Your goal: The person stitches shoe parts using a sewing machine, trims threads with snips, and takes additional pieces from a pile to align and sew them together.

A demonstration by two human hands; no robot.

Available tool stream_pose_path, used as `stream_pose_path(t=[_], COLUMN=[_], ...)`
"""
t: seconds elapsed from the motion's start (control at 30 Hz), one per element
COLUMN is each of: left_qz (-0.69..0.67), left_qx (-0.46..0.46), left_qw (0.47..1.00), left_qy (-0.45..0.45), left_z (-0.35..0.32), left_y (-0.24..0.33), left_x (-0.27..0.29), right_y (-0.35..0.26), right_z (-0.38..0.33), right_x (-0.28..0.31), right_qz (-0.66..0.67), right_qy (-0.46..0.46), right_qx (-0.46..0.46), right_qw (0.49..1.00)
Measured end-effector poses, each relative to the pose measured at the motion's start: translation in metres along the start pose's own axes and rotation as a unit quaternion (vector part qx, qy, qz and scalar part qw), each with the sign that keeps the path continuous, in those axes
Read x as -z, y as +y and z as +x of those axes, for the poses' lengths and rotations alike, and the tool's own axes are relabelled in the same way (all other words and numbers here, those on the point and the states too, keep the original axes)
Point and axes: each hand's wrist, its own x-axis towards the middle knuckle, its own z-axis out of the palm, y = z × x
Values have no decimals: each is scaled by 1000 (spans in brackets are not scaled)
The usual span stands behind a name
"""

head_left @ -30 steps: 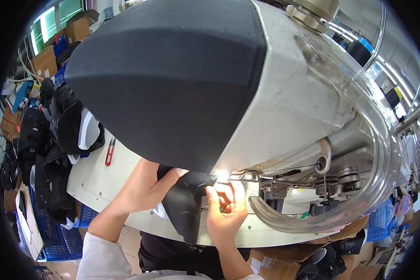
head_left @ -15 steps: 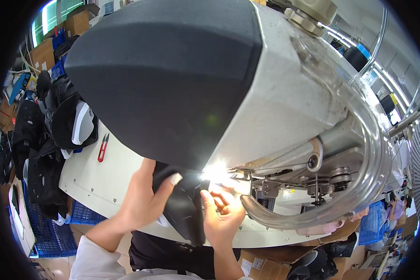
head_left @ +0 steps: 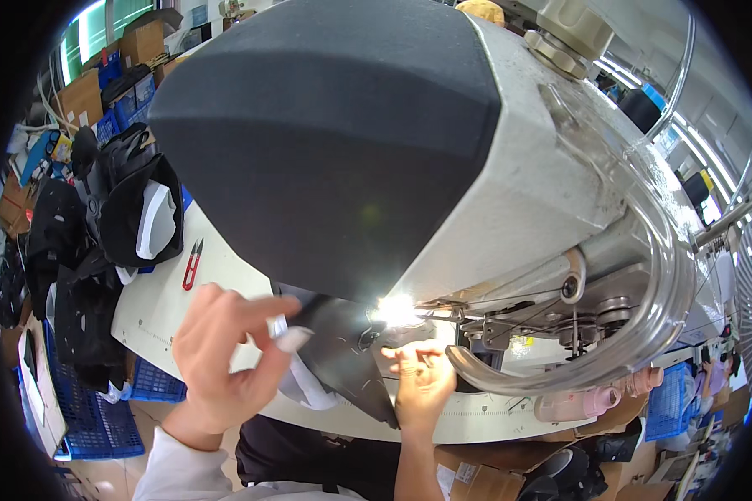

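Feeding a black fabric piece [head_left: 342, 351] under the lit needle area [head_left: 397, 311] of an industrial sewing machine [head_left: 510, 192], the person has both hands on the work at the near edge of the white bench [head_left: 154, 305]. The piece runs with its long axis slanting from about 11 o'clock, where it disappears under the machine head, down to 5 o'clock near the bench edge, and it lies between the hands: at 3 o'clock from the left hand [head_left: 221, 351] and at 9 o'clock from the right hand [head_left: 422, 380]. The left hand has its fingers curled and pinches a pale edge of the piece between thumb and fingertips; the right hand lies mostly flat, fingers spread and pressing the fabric down just at 6 o'clock of the needle, so it is the nearer hand to the stitching point. Whether the right hand actually pinches anything cannot be told through the glare. At 10 o'clock from the left hand a red thread snip [head_left: 191, 263] lies on the bench, well apart. Beyond it at 9 to 10 o'clock is a heap of black sewn pieces [head_left: 100, 225] with white linings. Blue plastic crates [head_left: 92, 417] stand at 8 o'clock below the bench, and brown cardboard boxes [head_left: 83, 96] are stacked at 11 o'clock.
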Motion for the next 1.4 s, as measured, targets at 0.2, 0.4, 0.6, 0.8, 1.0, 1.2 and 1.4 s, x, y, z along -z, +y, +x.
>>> stream_pose_path(t=[0.2,0.4,0.6,0.8,1.0,1.2,1.4], left_qz=[-89,-142,-71,-112,-176,-240,-237], left_qx=[-101,80,156,185,148,188,169], left_qw=[979,973,971,959,967,947,951], left_qy=[-153,-163,-169,-184,-106,-101,-106], left_z=[27,-2,-5,-8,-12,-13,-11], left_y=[9,-4,10,-2,-1,9,7], left_x=[-38,-64,-77,-86,-93,-89,-89], right_y=[52,-56,-63,-64,-65,-65,-66], right_z=[5,5,1,-2,-3,-1,2], right_x=[9,6,5,-1,-1,5,4], right_qz=[75,-18,-38,-36,-15,-31,-33], right_qy=[-317,-290,-286,-280,-265,-276,-280], right_qx=[-232,-254,-229,-207,-238,-252,-242], right_qw=[917,923,930,937,934,927,928])
